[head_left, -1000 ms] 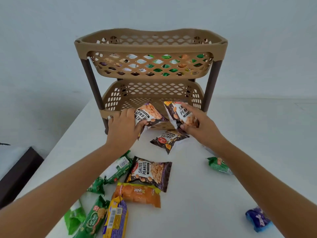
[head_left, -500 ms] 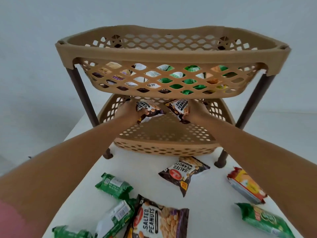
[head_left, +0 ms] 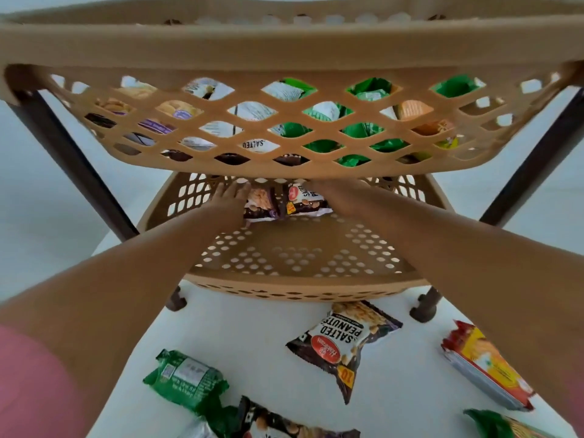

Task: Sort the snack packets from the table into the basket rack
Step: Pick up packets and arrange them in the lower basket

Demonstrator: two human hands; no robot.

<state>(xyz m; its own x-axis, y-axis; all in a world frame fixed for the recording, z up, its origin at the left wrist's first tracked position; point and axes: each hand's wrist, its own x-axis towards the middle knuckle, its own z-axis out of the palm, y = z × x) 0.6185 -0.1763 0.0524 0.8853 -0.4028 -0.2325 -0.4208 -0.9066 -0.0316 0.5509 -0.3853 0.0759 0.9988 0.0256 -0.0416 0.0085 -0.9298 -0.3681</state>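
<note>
Left hand (head_left: 230, 197) reaching deep into lower basket (head_left: 300, 257), fingers extended and flat against left peanut packet (head_left: 260, 205); no curl visible. Right hand (head_left: 343, 197) alongside, at right peanut packet (head_left: 305, 200); fingertips hidden under upper basket (head_left: 284, 121), so grip or flat contact cannot be told. Both packets lying at rear of lower basket floor, touching each other, dark wrappers with peanut print. Rest of lower basket floor bare, perforated.

Upper basket holding a mixed load, seen through lattice wall: white and purple packets to left, one marked SALTED near centre, green packets centre to right, orange packets at far right. Exact count not determinable.

Both baskets carried on dark brown legs (head_left: 72, 159), standing on white table (head_left: 259, 336).

On table, outside rack: salted peanuts packet (head_left: 343, 344) just before lower basket rim; green packet (head_left: 186, 379) nearer left; another peanut packet (head_left: 294, 428) at bottom edge, partly cut off; red and yellow packet (head_left: 486, 365) at right; green packet corner (head_left: 505, 426) at bottom right.
</note>
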